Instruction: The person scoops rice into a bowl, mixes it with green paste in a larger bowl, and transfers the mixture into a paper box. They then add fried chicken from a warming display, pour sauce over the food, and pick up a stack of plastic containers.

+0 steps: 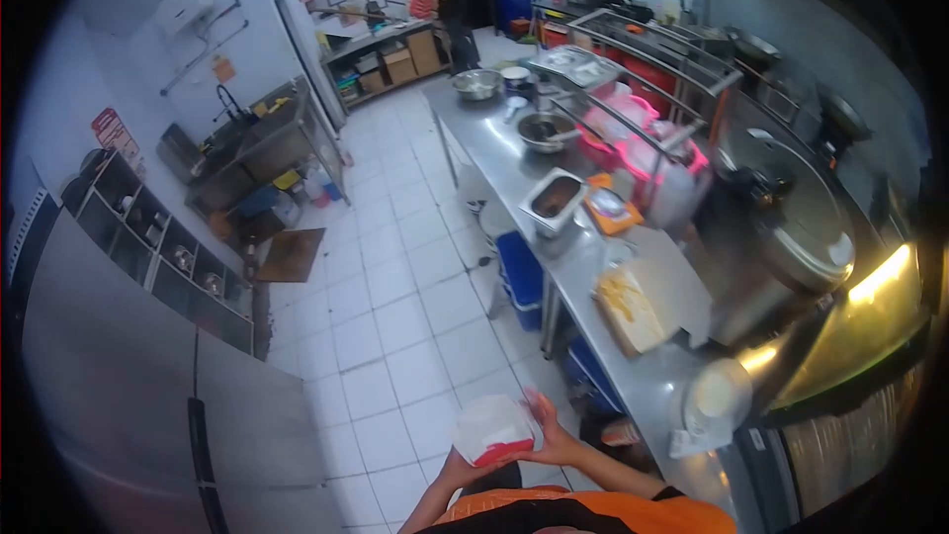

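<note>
Both my hands hold a white-and-red container (492,425) low in front of my body, above the tiled floor. Its top is white and the side facing me is red; I cannot make out its exact kind. My left hand (460,470) supports its near left edge, fingers mostly hidden beneath it. My right hand (552,442) grips the right side, with fingers up along the edge. To the right, on the steel table (583,272), lies an open cardboard box (633,311) with yellowish food on its white lining.
Metal bowls (547,133), a steel tray (554,200) and pink baskets (682,163) crowd the table. A large pot (791,218) stands at right. A steel fridge (129,366) borders the left, and a sink (232,143) lies beyond. Far back, a person (452,5) holds red-and-white boxes.
</note>
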{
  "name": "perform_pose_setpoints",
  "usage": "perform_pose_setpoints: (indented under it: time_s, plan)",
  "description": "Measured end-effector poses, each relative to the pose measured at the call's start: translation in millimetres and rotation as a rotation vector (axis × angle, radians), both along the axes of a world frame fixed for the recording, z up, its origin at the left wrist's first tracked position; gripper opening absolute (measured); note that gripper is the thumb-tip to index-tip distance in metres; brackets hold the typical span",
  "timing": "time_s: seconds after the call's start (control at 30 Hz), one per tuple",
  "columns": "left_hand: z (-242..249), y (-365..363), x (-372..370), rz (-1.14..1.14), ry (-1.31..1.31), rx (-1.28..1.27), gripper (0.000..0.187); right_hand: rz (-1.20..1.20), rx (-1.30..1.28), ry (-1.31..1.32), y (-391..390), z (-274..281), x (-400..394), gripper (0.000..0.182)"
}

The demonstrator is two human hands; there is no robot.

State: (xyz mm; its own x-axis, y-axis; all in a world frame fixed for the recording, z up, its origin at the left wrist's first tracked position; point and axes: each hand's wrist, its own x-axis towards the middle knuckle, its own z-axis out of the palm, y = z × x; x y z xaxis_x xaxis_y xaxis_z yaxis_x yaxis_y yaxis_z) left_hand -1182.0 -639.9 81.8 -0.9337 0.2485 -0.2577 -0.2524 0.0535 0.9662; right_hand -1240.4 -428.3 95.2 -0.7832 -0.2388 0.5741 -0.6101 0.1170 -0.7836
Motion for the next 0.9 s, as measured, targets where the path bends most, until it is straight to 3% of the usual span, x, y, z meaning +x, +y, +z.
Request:
perform_pose_setpoints:
  time_s: [0.07, 0.13, 0.17, 0.23, 0.27, 0.3, 0.33, 0.37, 0.4, 0.43, 0.5, 0.53, 0.6, 0.63, 0.77, 0.83, 0.9]
  plan:
    - [5.2, -40.2, -39.1, 0.022, 0.353, -0.079, 0.097, 0.599, 0.005, -0.685, -35.8, 7.9, -52.2, 0.106]
    - [-13.1, -86.2, -62.5, 0.191, 0.295, -0.232, 0.113, 0.652, 0.081, -0.682, -79.8, 11.4, -105.4, 0.111]
    - [12.5, -97.9, -79.8, 0.266, 0.282, -0.173, 0.126, 0.656, 0.104, -0.661, -101.2, 7.6, -137.1, 0.111]
    - [-5.6, -139.3, -117.7, 0.358, 0.324, -0.356, 0.12, 0.295, 0.127, -0.382, -134.5, 15.8, -197.6, 0.107]
    - [-3.7, -154.1, -138.6, 0.389, 0.32, -0.39, 0.114, 0.182, -0.031, -0.453, -145.5, 24.2, -232.0, 0.106]
    - [-0.3, -161.8, -158.2, 0.393, 0.312, -0.388, 0.114, 0.064, -0.189, -0.517, -152.4, 30.8, -269.2, 0.105]
    - [3.4, -168.7, -182.3, 0.456, 0.277, -0.308, 0.099, -0.015, -0.348, -0.456, -155.7, 32.0, -307.5, 0.105]
    - [5.4, -175.4, -204.5, 0.513, 0.239, -0.23, 0.085, -0.1, -0.381, -0.4, -156.3, 36.5, -343.8, 0.104]
    - [1.5, -183.0, -227.2, 0.504, 0.236, -0.235, 0.085, -0.292, -0.267, -0.352, -156.1, 35.4, -380.3, 0.1]
    - [-7.2, -190.0, -253.8, 0.376, 0.2, -0.205, 0.07, -0.334, -0.365, -0.32, -156.3, 32.8, -413.7, 0.097]
    - [-5.6, -183.5, -302.3, 0.222, 0.209, -0.118, 0.04, -0.555, -0.318, -0.202, -156.7, 9.1, -484.8, 0.09]
    - [-9.1, -183.7, -321.8, 0.223, 0.196, -0.114, 0.04, -0.687, -0.257, -0.147, -155.5, -7.2, -512.7, 0.09]
    - [-16.1, -178.0, -367.4, -0.097, 0.267, -0.19, 0.038, -0.805, -0.206, -0.147, -156.5, -30.6, -548.6, 0.09]
    - [-16.4, -178.9, -389.2, -0.145, 0.241, -0.18, 0.033, -0.926, -0.178, -0.139, -158.1, -34.4, -566.0, 0.09]
    - [-30.7, -200.0, -485.9, -0.004, -0.001, -0.015, 0.03, -0.92, -0.32, -0.19, -165.3, -23.2, -586.2, 0.096]
    - [-40.0, -221.5, -533.9, -0.061, 0.045, -0.065, 0.029, -1.052, -0.028, -0.283, -174.6, 11.6, -568.5, 0.1]
    - [-29.0, -238.6, -590.4, -0.04, 0.082, -0.057, 0.028, -0.936, -0.052, -0.146, -185.7, 43.0, -554.6, 0.1]
